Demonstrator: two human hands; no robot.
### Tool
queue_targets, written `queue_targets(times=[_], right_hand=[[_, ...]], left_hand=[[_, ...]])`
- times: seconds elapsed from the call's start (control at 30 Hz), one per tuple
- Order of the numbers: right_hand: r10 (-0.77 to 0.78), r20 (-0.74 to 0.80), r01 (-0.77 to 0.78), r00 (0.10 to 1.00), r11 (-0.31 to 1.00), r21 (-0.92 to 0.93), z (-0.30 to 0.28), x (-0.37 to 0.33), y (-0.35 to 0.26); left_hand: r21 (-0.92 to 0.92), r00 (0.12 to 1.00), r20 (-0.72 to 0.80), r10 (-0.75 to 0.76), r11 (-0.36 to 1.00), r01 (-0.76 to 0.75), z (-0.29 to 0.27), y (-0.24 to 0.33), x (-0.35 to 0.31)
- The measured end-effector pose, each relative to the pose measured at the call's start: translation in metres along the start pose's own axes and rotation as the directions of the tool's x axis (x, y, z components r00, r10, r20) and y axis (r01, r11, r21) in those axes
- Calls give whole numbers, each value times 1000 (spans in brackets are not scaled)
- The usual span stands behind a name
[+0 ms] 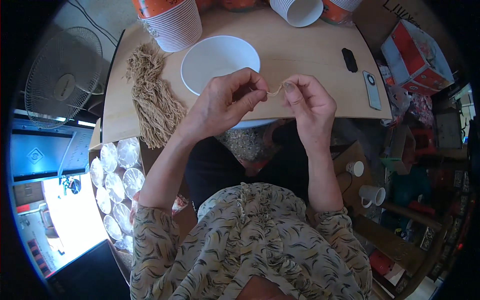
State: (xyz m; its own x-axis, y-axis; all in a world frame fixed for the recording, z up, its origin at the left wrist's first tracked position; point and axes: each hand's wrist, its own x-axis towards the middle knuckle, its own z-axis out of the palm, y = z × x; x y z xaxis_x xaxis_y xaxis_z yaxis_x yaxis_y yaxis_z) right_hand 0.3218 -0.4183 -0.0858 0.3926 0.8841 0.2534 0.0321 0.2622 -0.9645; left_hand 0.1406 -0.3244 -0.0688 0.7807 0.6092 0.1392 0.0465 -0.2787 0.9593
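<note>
A short piece of thin tan string (273, 93) runs between my two hands, above the table's near edge. My left hand (235, 97) pinches one end between thumb and fingers. The other end is pinched by my right hand (307, 97), thumb against the index finger. Just beyond my left hand stands a white round bowl (220, 55); its inside looks bare where it shows. A thick bundle of tan strings (155, 100) lies at the left of the table and hangs over the near edge.
Stacks of paper cups (175, 25) stand at the table's far side. A phone (371, 90) and a black object (349, 60) lie at the right. Plastic-wrapped round items (115, 185) fill a box at lower left, below a fan (65, 80). A white mug (372, 196) sits at lower right.
</note>
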Motion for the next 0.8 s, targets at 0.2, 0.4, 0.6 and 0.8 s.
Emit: queue_targets(times=[0.2, 0.4, 0.6, 0.8], right_hand=[[-164, 102, 177, 981, 974, -139, -2, 2, 4], [-81, 96, 85, 992, 996, -40, 3, 0, 6], [-86, 69, 95, 994, 988, -126, -1, -1, 18], [-104, 79, 110, 991, 990, -86, 3, -1, 17]], left_hand=[[-14, 999, 26, -20, 1000, 21, -3, 1, -1], [-6, 1000, 29, -4, 1000, 4, -5, -1, -1], [-40, 1000, -21, 11, 999, -12, -6, -6, 1], [-60, 1000, -7, -23, 998, 23, -3, 1, 3]])
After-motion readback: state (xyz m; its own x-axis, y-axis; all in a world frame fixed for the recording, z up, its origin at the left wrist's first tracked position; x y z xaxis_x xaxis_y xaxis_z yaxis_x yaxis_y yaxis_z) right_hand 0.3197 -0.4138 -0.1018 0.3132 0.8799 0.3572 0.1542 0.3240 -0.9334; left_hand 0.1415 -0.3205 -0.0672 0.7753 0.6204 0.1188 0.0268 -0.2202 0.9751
